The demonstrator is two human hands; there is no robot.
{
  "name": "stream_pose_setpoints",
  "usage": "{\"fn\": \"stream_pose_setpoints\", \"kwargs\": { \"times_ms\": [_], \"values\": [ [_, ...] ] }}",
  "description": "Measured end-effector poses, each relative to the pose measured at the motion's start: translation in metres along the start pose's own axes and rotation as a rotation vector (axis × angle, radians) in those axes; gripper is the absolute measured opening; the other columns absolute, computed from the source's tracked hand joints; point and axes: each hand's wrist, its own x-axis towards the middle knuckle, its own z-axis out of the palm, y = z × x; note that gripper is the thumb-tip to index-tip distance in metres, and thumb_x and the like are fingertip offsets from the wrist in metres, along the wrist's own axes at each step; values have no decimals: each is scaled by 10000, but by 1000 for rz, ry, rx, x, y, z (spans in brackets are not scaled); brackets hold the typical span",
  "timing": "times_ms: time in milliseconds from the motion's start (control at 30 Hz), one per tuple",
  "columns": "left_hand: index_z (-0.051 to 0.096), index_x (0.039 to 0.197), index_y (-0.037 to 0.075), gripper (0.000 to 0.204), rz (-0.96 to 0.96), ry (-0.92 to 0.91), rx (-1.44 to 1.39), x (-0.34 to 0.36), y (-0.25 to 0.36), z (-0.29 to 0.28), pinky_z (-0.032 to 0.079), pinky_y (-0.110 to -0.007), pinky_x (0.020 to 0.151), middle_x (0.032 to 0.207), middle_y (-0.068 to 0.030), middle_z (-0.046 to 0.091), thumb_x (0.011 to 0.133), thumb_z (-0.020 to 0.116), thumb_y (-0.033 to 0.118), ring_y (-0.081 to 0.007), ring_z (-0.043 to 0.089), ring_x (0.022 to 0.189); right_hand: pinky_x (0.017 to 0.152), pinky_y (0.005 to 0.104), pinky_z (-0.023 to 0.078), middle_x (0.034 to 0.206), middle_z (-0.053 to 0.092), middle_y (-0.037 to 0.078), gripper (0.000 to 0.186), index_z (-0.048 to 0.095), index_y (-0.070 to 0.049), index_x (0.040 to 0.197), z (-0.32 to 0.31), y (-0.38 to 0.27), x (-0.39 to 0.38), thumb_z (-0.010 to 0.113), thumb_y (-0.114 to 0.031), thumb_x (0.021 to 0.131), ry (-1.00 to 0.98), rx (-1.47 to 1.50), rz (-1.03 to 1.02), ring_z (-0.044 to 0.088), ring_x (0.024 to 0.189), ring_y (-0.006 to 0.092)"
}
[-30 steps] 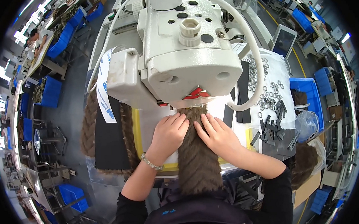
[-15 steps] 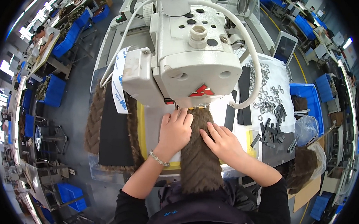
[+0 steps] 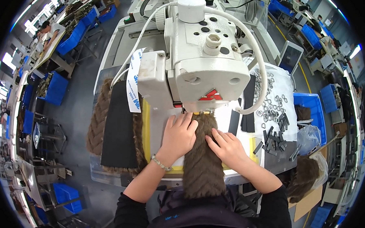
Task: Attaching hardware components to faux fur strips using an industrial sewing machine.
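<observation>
A long strip of brown fur (image 3: 203, 166) runs from under the head of a white sewing machine (image 3: 211, 80) toward my lap, its near end hanging past the table edge. My left hand (image 3: 179, 135), with a beaded bracelet (image 3: 160, 162) on its wrist, lies along the strip's left edge close to the machine's foot, fingers stretched forward and thumb side on the fur. On the strip's right side, a little nearer me, my right hand (image 3: 228, 148) rests with its fingers laid flat on the fur. The strip's far end and the needle are hidden by the machine head.
Left of the machine lies a fur piece (image 3: 97, 132) with a black panel (image 3: 119, 137) beside it. At right, several metal rings (image 3: 270, 108) lie on a white sheet, with short black strips (image 3: 276, 140) in front. A blue bin (image 3: 319, 126) and bagged fur (image 3: 305, 176) stand further right.
The whole view has shifted slightly, so the machine sits lower and further right in it. Both hands stay on the fur strip in nearly the same places.
</observation>
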Motion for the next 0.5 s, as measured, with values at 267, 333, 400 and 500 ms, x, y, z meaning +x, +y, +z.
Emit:
{"fn": "stream_pose_setpoints", "kwargs": {
  "times_ms": [267, 333, 400, 500],
  "values": [
    [622, 1014, 75, 250, -7, -36, -12, -5, 5, -2, 401, -440, 981, 1202, -123, 629, 783, 670, 156, -247, 569, 1150, 864, 339, 507, 1168, 618, 162, 351, 647, -26, 1078, -4, 3, 5, 617, -98, 736, 70, 84, -3, 626, 1033, 270],
    [628, 1048, 71, 286, 13, -15, -53, -5, 6, -1, 401, -437, 986, 1204, -128, 628, 780, 677, 156, -247, 570, 1154, 882, 347, 509, 1161, 619, 158, 342, 649, -27, 1067, -4, 3, 4, 619, -98, 734, 90, 78, -12, 627, 1029, 270],
    [644, 1111, 85, 304, 66, 0, -232, -4, 9, 3, 384, -443, 1008, 1231, -104, 624, 816, 639, 156, -243, 550, 1198, 905, 360, 511, 1151, 626, 148, 334, 654, -25, 1054, -1, 3, 1, 622, -95, 730, 81, 90, -62, 625, 1037, 273],
    [664, 1134, 115, 295, 227, -19, -209, 6, 18, 4, 367, -454, 1025, 1262, -53, 621, 854, 579, 158, -229, 519, 1253, 900, 365, 518, 1107, 647, 133, 316, 665, -22, 1030, -1, 4, -2, 629, -96, 725, 60, 137, -133, 634, 1032, 267]
  ]
}}
